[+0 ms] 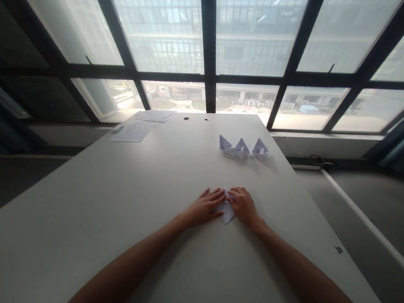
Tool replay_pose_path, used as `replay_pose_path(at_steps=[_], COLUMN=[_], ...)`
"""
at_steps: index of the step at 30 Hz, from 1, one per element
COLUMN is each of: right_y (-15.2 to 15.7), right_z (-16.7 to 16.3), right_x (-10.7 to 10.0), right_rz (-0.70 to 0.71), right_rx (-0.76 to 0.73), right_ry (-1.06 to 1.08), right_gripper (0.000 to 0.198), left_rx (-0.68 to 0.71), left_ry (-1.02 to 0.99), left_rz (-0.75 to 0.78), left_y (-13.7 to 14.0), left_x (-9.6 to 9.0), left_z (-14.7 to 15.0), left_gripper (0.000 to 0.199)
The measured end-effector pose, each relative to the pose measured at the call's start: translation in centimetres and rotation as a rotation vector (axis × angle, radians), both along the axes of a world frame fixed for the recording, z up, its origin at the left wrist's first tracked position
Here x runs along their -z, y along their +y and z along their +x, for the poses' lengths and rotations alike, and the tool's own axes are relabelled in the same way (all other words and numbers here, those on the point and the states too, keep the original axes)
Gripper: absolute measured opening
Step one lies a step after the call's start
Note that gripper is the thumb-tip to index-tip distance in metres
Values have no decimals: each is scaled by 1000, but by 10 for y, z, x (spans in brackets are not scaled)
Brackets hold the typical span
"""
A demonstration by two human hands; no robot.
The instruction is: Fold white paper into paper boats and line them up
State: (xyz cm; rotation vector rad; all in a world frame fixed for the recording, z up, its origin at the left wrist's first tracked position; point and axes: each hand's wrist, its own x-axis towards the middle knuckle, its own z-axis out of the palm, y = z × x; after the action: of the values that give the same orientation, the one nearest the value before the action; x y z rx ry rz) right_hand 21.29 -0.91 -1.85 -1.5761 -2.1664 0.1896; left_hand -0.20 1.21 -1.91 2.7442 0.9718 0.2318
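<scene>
A small piece of folded paper [228, 214] lies flat on the white table in front of me, its lower end coming to a point. My left hand [207, 208] rests on its left side with the fingers stretched out. From the right, my right hand [243, 205] has its fingers bent over the paper's upper right edge. Both hands cover much of the sheet, so its upper folds are partly hidden. Beyond them stand white folded paper boats [242, 148] in a row, with pointed peaks.
Flat white paper sheets [133, 132] lie at the table's far left. Two dark round holes, one of them a cable hole [186, 118], are near the far edge. The white table [112, 209] reaches toward a framed window. A small dark mark [338, 250] sits near the right edge.
</scene>
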Motion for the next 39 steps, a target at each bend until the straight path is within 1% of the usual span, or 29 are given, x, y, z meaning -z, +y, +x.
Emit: replay_pose_path(at_steps=[2,5,9,12,14,17,19,21,22,25,28,30,32,35,37,39], right_y=[-2,-8,-17,-18,-15,-8,-5,-2,-1,3,8,10,11,11,11,10], right_z=[-3,-9,-15,-12,-7,0,3,3,2,0,0,1,1,2,3,3], right_x=[-3,-7,-13,-11,-6,1,3,3,2,2,5,8,11,14,14,13], right_rz=[-4,-25,-101,-168,-170,-164,-173,-164,-154,-140,-183,-187,-151,-93,-61,-28], right_rx=[30,96,272,316,306,288,275,262,247,158,72,61,51,28,5,-46], right_ry=[-18,-65,-132,-114,-86,-19,66,186,263,582,889,1012,1074,1087,1031,959], right_gripper=[29,28,26,30,36,40,30,16,13,18,27,38,43,35,33,38], left_rx=[37,57,50,18,-16,-73,-106,-148,-184,-301,-319,-325,-376,-466,-445,-392], left_ry=[-20,-56,-124,-187,-227,-281,-323,-386,-430,-581,-732,-826,-899,-946,-952,-951], left_rz=[-19,-42,-68,-71,-73,-68,-71,-100,-128,-277,-434,-468,-452,-413,-419,-430], left_y=[-1,0,1,0,0,1,3,5,6,8,9,9,9,11,12,13], left_x=[-2,-3,-4,-1,2,6,7,7,6,4,1,-1,-3,-6,-6,-4], left_z=[2,3,4,4,4,4,5,6,7,7,6,4,3,0,-1,-2], left_gripper=[60,56,52,48,51,65,75,77,74,55,44,36,33,34,40,52])
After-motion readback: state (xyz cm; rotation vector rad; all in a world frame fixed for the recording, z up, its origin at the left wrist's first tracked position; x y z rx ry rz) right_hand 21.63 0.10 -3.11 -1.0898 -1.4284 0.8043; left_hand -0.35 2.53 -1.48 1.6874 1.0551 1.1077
